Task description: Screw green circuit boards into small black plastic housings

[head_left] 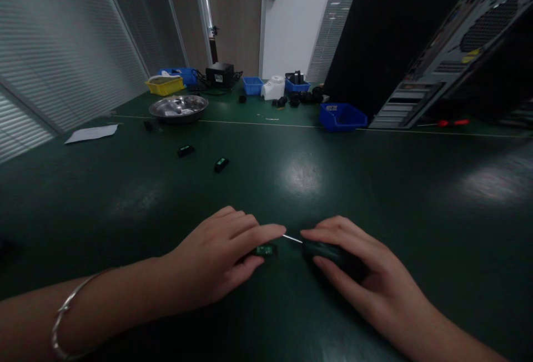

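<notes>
My left hand point(231, 251) is closed on a small dark part with a green circuit board point(265, 250), its index finger stretched out over it. The fingertip is at the end of a thin metal shaft. My right hand point(358, 262) is wrapped round the dark handle of a screwdriver point(327, 252), whose shaft points left toward my left index finger. Both hands rest low over the green table point(266, 184). Farther off lie two small black parts with green faces, one on the left point(185, 151) and one nearer the middle point(221, 164).
At the back left stand a metal bowl point(179, 107) and a yellow bin point(165, 85). A blue bin point(342, 117) sits right of centre, beside a large black computer case point(375, 34). White paper point(92, 134) lies at the left; a red-handled tool point(453, 122) lies at the right.
</notes>
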Available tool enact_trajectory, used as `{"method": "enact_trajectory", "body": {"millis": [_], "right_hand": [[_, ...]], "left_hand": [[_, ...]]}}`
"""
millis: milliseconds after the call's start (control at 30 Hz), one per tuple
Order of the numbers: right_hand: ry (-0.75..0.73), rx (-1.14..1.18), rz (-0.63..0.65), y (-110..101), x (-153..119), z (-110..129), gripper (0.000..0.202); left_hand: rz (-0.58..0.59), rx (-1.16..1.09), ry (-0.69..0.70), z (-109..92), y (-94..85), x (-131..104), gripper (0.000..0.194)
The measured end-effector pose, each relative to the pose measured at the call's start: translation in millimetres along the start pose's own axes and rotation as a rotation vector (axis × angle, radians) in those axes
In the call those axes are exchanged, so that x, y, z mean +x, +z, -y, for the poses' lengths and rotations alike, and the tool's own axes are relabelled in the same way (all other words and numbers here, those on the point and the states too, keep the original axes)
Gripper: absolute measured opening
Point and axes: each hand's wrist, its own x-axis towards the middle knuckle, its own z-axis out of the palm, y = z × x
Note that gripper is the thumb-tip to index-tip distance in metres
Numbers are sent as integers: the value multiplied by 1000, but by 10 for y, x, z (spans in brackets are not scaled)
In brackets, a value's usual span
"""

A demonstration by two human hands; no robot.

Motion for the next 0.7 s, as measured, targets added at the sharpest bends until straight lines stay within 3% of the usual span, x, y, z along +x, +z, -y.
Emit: {"method": "enact_trajectory", "body": {"millis": [200, 367, 700], "right_hand": [[-2, -44, 64, 2, -30, 16, 33], [15, -71, 119, 12, -20, 21, 31], [3, -51, 111, -7, -15, 21, 34]], "left_hand": [[65, -106, -97, 36, -34, -4, 20], [60, -173, -122, 49, -58, 1, 18], [59, -225, -84, 37, -58, -5, 24]]}}
